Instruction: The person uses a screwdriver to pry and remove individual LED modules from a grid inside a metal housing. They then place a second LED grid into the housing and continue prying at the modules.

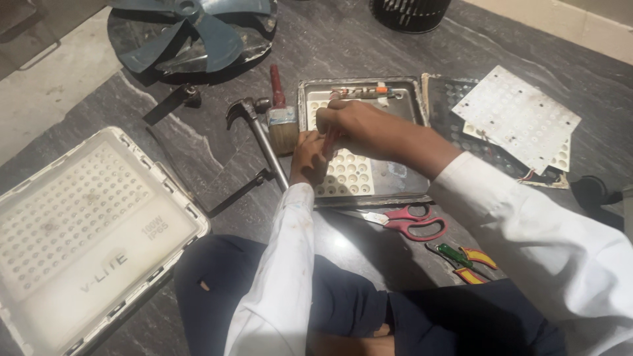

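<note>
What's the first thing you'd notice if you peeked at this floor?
Two hands meet in the middle: the right hand grips a red-handled tool over a metal tray of white dotted panels, and the left hand steadies it. A big white floodlight fills the lower left. A blue fan blade lies at the top, and red scissors below the tray.

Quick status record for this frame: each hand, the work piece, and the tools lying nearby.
left hand: rests on perforated white panel
right hand: grips red-handled tool, tip down on panel
holder: metal tray
near left: hammer, paintbrush
near front: red scissors, small pliers
far left: floodlight
</note>
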The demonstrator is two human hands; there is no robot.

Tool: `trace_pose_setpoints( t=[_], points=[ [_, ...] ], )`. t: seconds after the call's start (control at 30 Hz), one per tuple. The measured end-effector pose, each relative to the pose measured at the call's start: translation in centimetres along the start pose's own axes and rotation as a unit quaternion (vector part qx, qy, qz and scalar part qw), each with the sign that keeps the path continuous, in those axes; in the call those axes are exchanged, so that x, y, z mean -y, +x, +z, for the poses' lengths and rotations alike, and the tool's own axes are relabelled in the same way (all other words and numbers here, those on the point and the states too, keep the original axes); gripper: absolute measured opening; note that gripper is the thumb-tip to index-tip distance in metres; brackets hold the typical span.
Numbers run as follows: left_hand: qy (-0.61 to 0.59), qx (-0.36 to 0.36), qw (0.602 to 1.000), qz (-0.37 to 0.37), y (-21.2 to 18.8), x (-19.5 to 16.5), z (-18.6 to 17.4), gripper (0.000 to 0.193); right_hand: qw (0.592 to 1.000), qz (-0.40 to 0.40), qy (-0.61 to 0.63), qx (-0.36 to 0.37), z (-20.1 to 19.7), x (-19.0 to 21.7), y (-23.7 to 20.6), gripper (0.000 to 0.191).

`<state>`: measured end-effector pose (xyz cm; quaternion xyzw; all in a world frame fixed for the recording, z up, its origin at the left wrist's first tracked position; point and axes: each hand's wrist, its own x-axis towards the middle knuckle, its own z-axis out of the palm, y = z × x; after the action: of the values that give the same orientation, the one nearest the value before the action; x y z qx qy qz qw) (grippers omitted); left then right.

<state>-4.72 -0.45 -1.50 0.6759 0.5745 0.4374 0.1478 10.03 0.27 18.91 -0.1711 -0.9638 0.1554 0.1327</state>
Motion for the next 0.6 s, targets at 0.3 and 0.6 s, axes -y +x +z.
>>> trace_pose_setpoints(
  t=[0.3,0.6],
  points=[
    [0.025,0.009,1.000,-0.003,-0.2,-0.1,0.3,0.012,0.980,0.173,-0.087,0.047,0.8,0.4,0.7,0.024],
    [-0.002,-0.012,1.000,0.018,-0.3,-0.1,0.1,0.017,0.995,0.084,-0.048,0.013,0.6,-0.6,0.2,0.023]
  ],
)
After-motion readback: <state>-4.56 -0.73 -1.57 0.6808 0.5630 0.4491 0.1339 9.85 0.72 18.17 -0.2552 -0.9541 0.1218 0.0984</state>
